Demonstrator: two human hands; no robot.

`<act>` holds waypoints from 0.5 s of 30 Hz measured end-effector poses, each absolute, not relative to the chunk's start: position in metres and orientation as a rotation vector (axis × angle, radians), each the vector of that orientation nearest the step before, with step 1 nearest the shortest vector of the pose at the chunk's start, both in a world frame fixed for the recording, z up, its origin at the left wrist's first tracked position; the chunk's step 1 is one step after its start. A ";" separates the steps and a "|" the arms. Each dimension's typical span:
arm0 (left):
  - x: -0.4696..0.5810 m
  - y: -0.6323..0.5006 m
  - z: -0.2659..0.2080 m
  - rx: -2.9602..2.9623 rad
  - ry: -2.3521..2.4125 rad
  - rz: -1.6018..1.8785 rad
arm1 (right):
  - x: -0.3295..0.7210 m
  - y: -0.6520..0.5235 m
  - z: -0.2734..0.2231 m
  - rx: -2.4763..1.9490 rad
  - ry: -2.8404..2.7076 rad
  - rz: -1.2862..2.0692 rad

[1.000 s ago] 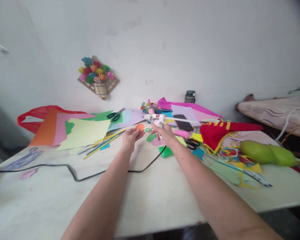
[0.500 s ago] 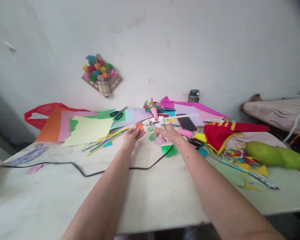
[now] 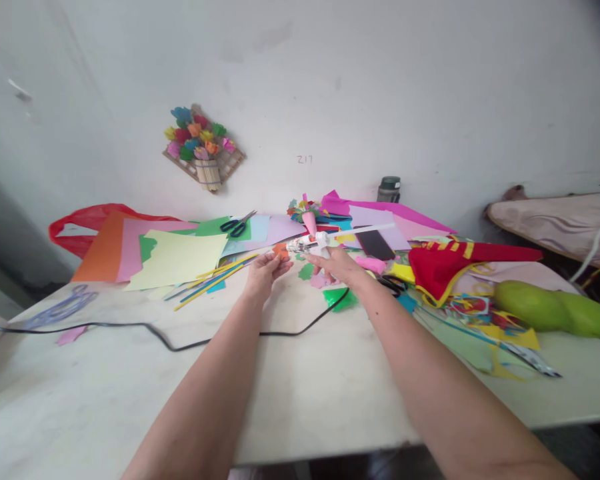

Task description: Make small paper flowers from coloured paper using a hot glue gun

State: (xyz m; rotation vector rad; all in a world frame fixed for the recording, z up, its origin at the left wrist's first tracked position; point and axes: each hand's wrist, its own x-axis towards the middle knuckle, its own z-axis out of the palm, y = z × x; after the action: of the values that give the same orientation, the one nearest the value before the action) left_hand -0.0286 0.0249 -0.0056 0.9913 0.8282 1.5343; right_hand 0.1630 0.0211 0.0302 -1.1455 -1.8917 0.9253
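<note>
My right hand is closed round a white hot glue gun; a long glue stick juts from its back toward the right. The gun's nozzle points left, at a small orange paper piece. My left hand pinches that piece between thumb and fingers. Whether nozzle and paper touch I cannot tell. Just below the gun lie green paper cut-outs and a pink one. A black cord runs leftward across the table from near my right hand.
Scissors lie on coloured paper sheets at the back left, beside thin paper strips. A phone, a red cloth, green balloon-like shapes and paper scraps cover the right. A dark bottle stands by the wall.
The glue gun has shifted slightly left and down, its nozzle end now closer over the cut-outs. My left hand has hardly moved and keeps its pinch on the orange paper.
</note>
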 end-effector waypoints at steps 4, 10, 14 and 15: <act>-0.029 0.026 -0.007 0.988 0.822 1.532 | 0.163 0.022 0.030 -1.154 -1.906 0.908; -0.029 0.025 -0.007 1.008 0.821 1.528 | 0.163 0.025 0.027 -1.168 -1.935 0.885; -0.029 0.026 -0.008 0.997 0.819 1.539 | 0.163 0.025 0.028 -1.194 -1.945 0.863; -0.030 0.026 -0.008 0.995 0.815 1.541 | 0.163 0.025 0.028 -1.201 -1.946 0.858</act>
State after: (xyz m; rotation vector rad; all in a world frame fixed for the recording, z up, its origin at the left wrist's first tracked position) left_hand -0.0295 0.0258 -0.0076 0.9951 0.8150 1.5410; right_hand 0.1629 0.0247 0.0282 -1.2009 -1.9463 0.8584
